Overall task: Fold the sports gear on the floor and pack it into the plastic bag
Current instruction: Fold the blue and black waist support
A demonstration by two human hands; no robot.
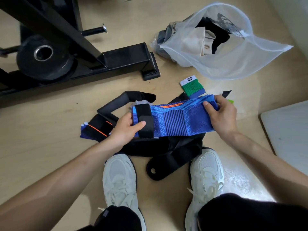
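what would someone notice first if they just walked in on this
The bright blue brace stands out, stretched between the left hand and right hand at the centre, over a heap of black straps. Next come the clear plastic bag at the upper right, holding beige and black clothes, and the black gym frame with its weight plate at the upper left.
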